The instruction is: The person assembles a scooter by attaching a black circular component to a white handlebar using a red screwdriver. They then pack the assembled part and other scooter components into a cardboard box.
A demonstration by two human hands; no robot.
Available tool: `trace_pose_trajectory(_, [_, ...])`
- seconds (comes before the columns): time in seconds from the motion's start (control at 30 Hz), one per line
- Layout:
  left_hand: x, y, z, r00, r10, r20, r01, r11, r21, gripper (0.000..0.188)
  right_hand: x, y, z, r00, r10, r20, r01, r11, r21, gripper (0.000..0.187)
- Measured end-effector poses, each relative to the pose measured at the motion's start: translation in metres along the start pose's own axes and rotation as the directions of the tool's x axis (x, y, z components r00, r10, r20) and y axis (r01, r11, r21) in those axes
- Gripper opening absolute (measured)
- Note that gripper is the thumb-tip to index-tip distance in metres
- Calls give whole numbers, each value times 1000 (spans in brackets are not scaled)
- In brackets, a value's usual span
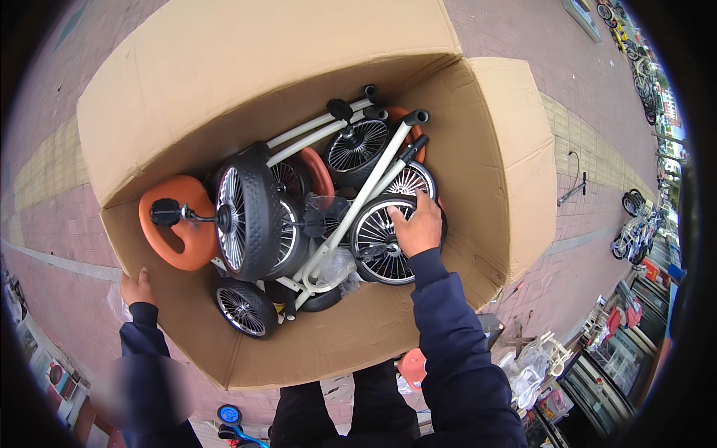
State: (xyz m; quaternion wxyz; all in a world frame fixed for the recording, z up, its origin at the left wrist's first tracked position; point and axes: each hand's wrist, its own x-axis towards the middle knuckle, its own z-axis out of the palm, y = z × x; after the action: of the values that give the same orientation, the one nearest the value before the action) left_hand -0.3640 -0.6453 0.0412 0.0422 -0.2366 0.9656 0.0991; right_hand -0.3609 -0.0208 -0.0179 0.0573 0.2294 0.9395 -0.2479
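Observation:
A large open cardboard box [358,351] holds tricycle parts. My left hand [137,287] grips the box's left edge, its fingers partly hidden. Inside, my right hand [417,224] holds a spoked wheel [373,231] with a black tyre by its upper right rim, the thumb over the spokes. Beside that wheel a cream metal frame [366,190] leans diagonally, its black tube end up. More black-tyred wheels [258,213] are piled to the left, one with a pedal [166,212] on its axle. An orange plastic seat [175,239] lies at the box's left end.
The box flaps [515,134] are spread outward over brick paving [493,30]. A hand pump [573,189] lies to the right. Frames and clear plastic wrap [526,373] sit at the lower right; a blue-wheeled toy [230,415] is near my feet. Parked bikes [638,228] stand farther right.

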Motion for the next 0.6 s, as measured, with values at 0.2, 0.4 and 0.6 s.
trace_pose_trajectory(0.2, [2, 1, -2, 1000, -14, -2, 14, 998, 68, 41, 15, 108, -3, 797, 256, 548, -490, 804, 337, 76])
trace_pose_trajectory(0.4, [6, 1, -3, 1000, -16, 16, 16, 999, 36, 42, -72, 14, -27, 819, 159, 551, -416, 827, 379, 73])
trace_pose_trajectory(0.6, [17, -16, -3, 1000, 21, 3, -21, 994, 105, 45, -198, -159, -7, 610, -317, 726, -243, 798, 552, 93])
